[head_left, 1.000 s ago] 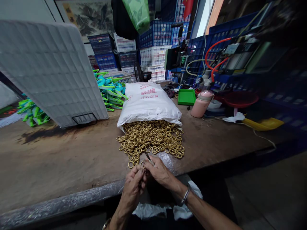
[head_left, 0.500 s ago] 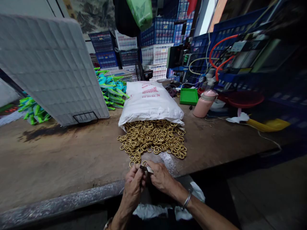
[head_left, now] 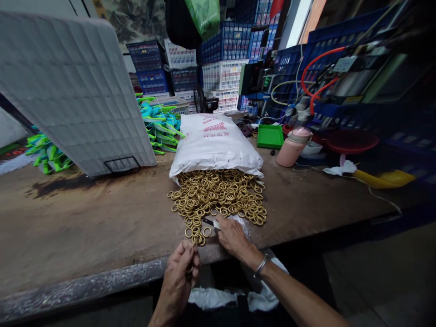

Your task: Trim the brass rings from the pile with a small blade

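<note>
My right hand is closed around a slim tool like a small knife, with a dark flat tip and a pale part near the fingers. Its tip points left, just over the front of a pile of gold-coloured rings. My left hand is closed at the table's front edge, below the nearest rings. A bit of gold shows between its fingers, apparently a ring, mostly hidden. The pile spills from the mouth of a white sack with red print.
A padded white board leans on the left, with green and blue plastic pieces behind it. To the right stand a green tray, a pink bottle and a yellow scoop-like piece. Stacked crates fill the back.
My hands have moved apart. The right one has carried the tool up and right to the ring pile; the left one has drawn back down and left. More rings show at the front.
</note>
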The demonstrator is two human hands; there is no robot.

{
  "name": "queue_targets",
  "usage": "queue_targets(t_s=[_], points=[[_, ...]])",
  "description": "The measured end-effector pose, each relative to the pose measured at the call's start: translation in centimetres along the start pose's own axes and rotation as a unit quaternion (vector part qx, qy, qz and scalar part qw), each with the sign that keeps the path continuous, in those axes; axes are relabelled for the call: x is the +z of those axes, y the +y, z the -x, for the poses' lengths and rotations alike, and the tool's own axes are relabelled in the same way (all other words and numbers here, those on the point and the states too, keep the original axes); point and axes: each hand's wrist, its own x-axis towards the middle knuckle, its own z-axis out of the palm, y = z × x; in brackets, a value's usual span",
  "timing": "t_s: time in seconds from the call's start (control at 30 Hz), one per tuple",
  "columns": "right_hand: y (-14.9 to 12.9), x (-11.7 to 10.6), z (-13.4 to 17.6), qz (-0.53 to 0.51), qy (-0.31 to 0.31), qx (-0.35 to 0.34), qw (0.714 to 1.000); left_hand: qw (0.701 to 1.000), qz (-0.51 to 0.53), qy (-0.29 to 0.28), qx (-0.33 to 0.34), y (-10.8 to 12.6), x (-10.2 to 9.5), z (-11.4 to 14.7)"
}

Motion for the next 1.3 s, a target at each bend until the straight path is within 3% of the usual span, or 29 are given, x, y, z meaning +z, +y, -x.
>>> queue_targets(t_s=[0.13,0.43,0.6,0.8,0.97,1.1,1.2,1.3], points=[[-0.3,0.9,0.0,-0.043,0.043,-0.046,0.997,0.998,0.069,0.003,0.012,0.2,-0.6,-0.5],[-0.1,2.6,-0.6,-0.013,0.036,-0.024,0.999,0.985,0.164,-0.034,-0.029,0.1,-1.9,-1.6],[0.0,2.3,-0.5,-0.142,0.065,-0.019,0.988,0.981,0.186,-0.010,-0.059,-0.1,-1.5,-1.9],[-1.6,0.4,1.1,-0.295,0.109,-0.040,0.949,0.994,0.110,0.008,-0.020,-0.8,-0.1,-2.0],[-2.4,-0.5,1.8,-0.351,0.085,-0.048,0.931,1.000,0.006,-0.001,0.016,-1.2,0.9,-1.8],[-2.5,-0.7,1.7,-0.420,0.041,-0.022,0.906,0.991,-0.106,0.039,0.070,-0.9,1.4,-1.7],[-2.5,-0.8,1.6,-0.400,0.033,-0.006,0.916,0.968,-0.187,0.047,0.159,-0.4,1.8,-1.6],[-2.5,-0.9,1.5,-0.356,0.038,0.012,0.934,0.972,-0.193,0.029,0.131,-0.5,1.7,-1.6]])
